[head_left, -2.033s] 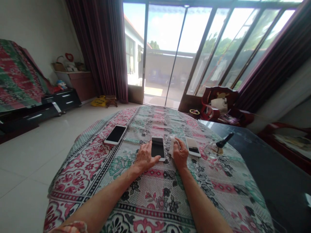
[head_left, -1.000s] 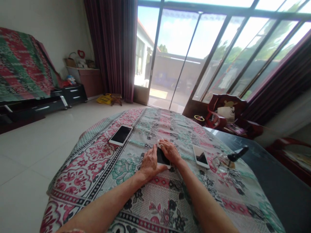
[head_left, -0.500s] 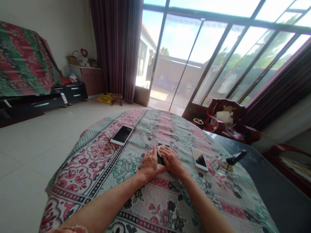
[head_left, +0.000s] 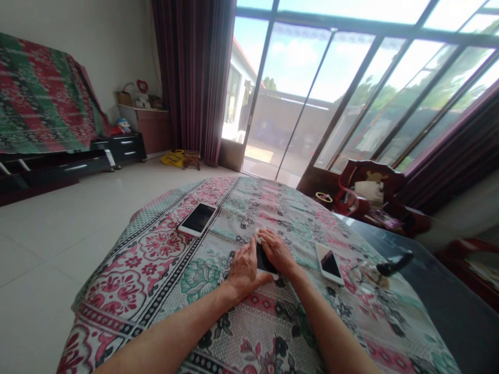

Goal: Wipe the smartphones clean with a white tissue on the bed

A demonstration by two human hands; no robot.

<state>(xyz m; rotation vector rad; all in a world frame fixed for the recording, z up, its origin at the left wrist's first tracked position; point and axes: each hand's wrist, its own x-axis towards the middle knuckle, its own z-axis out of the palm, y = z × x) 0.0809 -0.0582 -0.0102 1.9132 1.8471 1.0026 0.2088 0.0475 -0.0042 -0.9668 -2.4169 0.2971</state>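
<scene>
A smartphone [head_left: 265,261] with a white frame and dark screen lies face up on the patterned tablecloth, between my hands. My left hand [head_left: 242,266] grips it, fingers along its left edge and thumb across the bottom end. Under the fingers of my right hand [head_left: 277,251] is a crumpled white wipe [head_left: 259,235], pressed on the phone's far end. That far end is covered by the wipe and fingers. To the left rests a larger white phone [head_left: 198,219], and a second white phone [head_left: 329,264] lies to the right.
A clear glass bottle with a black top [head_left: 393,264] stands right of the phones. The tablecloth [head_left: 202,275] covers a round-edged table, with a dark surface [head_left: 440,280] beside it. Beyond are a red wooden chair [head_left: 366,189], glass doors and a yellow bag [head_left: 172,158].
My right hand has slid the wipe to the phone's far end, uncovering more of the lower screen. My left hand still holds the phone. The camera view has shifted slightly.
</scene>
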